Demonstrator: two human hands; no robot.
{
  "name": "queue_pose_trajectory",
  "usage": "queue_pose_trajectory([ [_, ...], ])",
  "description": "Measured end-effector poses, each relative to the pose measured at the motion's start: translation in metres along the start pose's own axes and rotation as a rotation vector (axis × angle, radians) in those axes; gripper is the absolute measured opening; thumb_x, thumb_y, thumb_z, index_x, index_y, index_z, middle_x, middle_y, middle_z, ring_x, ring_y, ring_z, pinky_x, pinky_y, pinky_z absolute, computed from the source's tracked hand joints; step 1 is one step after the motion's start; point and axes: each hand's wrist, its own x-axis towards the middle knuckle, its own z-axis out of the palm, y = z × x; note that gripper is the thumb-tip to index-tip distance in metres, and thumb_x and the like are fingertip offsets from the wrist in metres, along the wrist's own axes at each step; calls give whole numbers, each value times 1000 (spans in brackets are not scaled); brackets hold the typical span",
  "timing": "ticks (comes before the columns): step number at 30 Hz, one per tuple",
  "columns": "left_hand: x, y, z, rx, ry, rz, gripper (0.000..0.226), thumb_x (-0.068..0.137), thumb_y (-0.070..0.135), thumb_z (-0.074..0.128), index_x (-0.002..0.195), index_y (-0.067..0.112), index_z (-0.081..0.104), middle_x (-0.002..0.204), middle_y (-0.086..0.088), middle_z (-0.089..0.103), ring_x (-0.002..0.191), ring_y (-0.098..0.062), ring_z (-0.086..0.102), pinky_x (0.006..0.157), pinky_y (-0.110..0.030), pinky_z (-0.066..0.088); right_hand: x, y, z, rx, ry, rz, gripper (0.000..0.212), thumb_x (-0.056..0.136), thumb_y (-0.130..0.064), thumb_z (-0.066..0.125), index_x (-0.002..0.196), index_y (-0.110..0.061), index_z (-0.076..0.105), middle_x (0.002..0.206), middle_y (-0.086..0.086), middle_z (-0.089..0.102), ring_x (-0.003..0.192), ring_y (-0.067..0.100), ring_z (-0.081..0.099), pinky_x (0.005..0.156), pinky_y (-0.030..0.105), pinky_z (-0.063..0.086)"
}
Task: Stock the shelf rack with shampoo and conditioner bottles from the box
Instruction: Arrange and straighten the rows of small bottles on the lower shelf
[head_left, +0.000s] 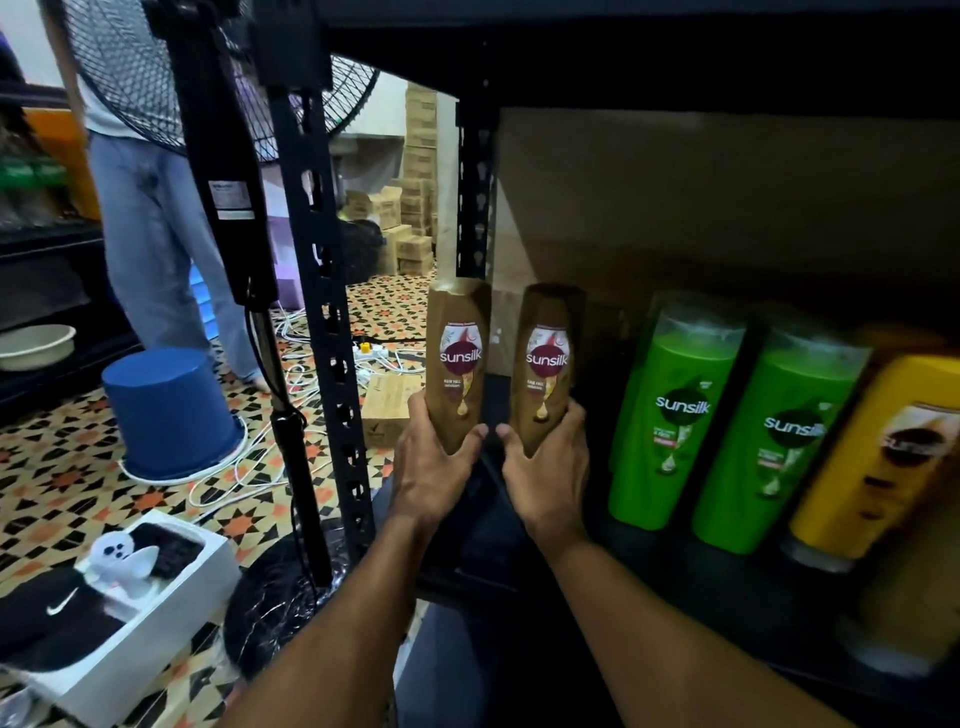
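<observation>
My left hand grips the lower end of the left bottle, and my right hand grips the right bottle, fingers curled round each. Both brown bottles are upright, side by side, over the left end of the shelf; I cannot tell if they touch it. The post is just left, and the green bottles are near on the right.

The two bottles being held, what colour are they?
Golden brown, both the left bottle and the right bottle, each with a dark red label; head view.
</observation>
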Motion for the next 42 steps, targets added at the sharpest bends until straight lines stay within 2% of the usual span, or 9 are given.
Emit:
queue_pose_trajectory([
  [5, 6, -6, 5, 134, 55, 19, 51, 82, 44, 80, 117, 18, 53, 111, 2, 49, 109, -23, 52, 89, -42, 51, 6, 7, 5, -33, 111, 30, 83, 88, -32, 75, 152, -6, 29, 147, 17, 45, 133, 33, 47, 109, 35, 35],
  [7, 7, -7, 5, 108, 56, -6, 53, 79, 43, 83, 118, 19, 55, 111, 2, 52, 109, -22, 55, 92, -46, 52, 7, 8, 5, -51, 138, 44, 83, 89, -34, 74, 153, -5, 29, 148, 18, 45, 134, 34, 46, 109, 36, 34],
  [12, 3, 2, 3, -15, 20, -4, 78, 80, 20, 86, 143, 23, 38, 112, 13, 64, 103, -11, 65, 86, -25, 51, 12, 12, 7, -76, 179, 63, 82, 91, -36, 71, 153, -4, 28, 149, 18, 44, 134, 35, 47, 108, 38, 37],
  [15, 2, 4, 3, 4, 11, 21, 64, 83, 17, 83, 132, 21, 42, 107, 11, 64, 99, -14, 65, 77, -21, 50, 14, 13, 9, -78, 209, 93, 84, 90, -36, 71, 154, -4, 27, 150, 19, 43, 135, 36, 45, 108, 40, 37],
  [22, 5, -1, 6, 17, 21, 28, 58, 82, 22, 84, 123, 24, 44, 110, 5, 68, 101, -19, 68, 86, -43, 59, 15, 14, 9, -81, 249, 120, 84, 89, -38, 72, 153, -5, 29, 151, 20, 43, 135, 36, 45, 108, 40, 36],
  [29, 13, -5, 11, 163, 58, -2, 64, 75, 47, 85, 122, 20, 51, 112, 3, 50, 106, -20, 54, 81, -33, 48, 12, 16, 10, -92, 241, 118, 94, 85, -40, 76, 155, -4, 24, 155, 19, 39, 140, 35, 41, 114, 40, 35],
  [34, 17, -5, 20, 75, 3, -13, 79, 76, 38, 87, 137, 29, 38, 123, 2, 66, 112, -20, 64, 92, -45, 57, 13, 19, 10, -116, 238, 118, 86, 89, -31, 72, 155, -4, 25, 153, 21, 41, 136, 37, 45, 110, 42, 38],
  [38, 26, -4, 32, 50, -98, -51, 62, 79, 43, 83, 118, 46, 34, 117, 7, 66, 108, -20, 65, 90, -49, 58, 15, 20, 12, -110, 245, 109, 82, 89, -28, 73, 153, -3, 28, 150, 22, 43, 134, 38, 46, 108, 42, 38],
  [42, 34, -9, 41, 114, -127, -19, 53, 78, 54, 78, 114, 41, 41, 111, 6, 67, 106, -20, 63, 91, -47, 56, 19, 24, 16, -107, 244, 102, 81, 89, -29, 73, 152, -4, 29, 149, 22, 43, 134, 38, 46, 109, 44, 40],
])
